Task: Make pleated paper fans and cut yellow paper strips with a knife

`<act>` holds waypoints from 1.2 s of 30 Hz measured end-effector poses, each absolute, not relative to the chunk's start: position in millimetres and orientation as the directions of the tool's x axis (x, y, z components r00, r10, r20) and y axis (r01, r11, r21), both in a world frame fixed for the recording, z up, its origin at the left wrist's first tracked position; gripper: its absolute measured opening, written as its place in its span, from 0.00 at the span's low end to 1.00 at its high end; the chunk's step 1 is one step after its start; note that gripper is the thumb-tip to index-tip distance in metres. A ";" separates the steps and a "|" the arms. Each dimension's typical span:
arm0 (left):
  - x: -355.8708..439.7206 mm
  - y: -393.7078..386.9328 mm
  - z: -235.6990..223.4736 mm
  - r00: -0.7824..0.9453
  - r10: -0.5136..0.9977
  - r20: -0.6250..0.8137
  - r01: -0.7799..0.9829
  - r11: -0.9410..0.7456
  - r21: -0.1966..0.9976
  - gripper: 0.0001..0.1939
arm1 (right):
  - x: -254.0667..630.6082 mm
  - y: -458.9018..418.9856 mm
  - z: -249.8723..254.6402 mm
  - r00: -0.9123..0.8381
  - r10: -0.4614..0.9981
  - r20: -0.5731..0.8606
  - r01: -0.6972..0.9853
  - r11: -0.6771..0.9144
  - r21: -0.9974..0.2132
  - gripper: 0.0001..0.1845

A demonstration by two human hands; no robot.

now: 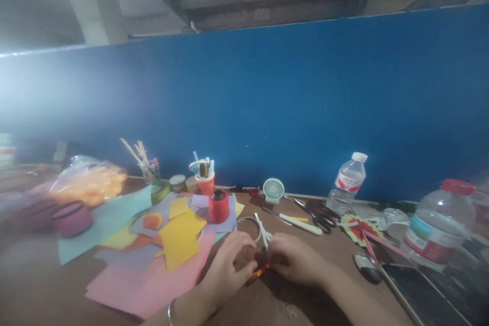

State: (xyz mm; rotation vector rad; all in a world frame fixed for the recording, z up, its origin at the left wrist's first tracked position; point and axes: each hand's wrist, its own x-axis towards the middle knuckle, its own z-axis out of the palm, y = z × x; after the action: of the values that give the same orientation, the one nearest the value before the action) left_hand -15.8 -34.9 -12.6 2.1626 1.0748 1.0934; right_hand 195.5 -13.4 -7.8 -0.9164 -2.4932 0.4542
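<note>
My left hand [235,261] is curled low over the brown table, its thumb and fingertips closed at a small orange-and-yellow piece [256,274]. Its exact kind is too small to make out. My right hand [292,260] faces it with bent fingers pinching the other end of that piece. Just beyond the fingers lie narrow white strips [261,226] and a thin pale ring [244,221], both partly covered by my hands. Yellow paper [179,242] and pink paper [153,285] spread out beside my left hand.
A red thread spool [219,207] and a red cup [205,183] stand behind the papers. Farther right are a mini fan [273,191], a white-handled knife [301,224], black scissors [324,221], a water bottle [347,183], a large jug [439,229] and a phone [420,293].
</note>
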 end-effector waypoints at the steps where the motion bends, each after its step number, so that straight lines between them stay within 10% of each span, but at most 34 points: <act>1: -14.4 -36.1 -12.0 0.439 0.785 0.437 0.449 -0.613 0.650 0.14 | 195.1 -13.5 -9.2 -0.695 0.664 0.278 0.533 0.734 -0.421 0.09; 9: -9.6 -37.7 -16.6 0.702 0.639 0.314 0.537 -0.765 0.355 0.08 | 197.6 -7.6 -17.4 -0.766 0.616 0.183 0.538 0.771 -0.342 0.05; 36: -12.4 -25.2 -22.5 0.568 0.795 0.214 0.618 -0.583 0.528 0.08 | 203.3 -2.1 -14.4 -0.762 0.643 0.075 0.510 0.668 -0.542 0.09</act>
State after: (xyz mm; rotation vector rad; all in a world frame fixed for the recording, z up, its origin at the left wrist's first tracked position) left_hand -12.4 -25.2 -22.5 2.4076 1.1439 0.6137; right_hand 203.3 -2.1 -14.4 -0.9260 -2.6245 0.7373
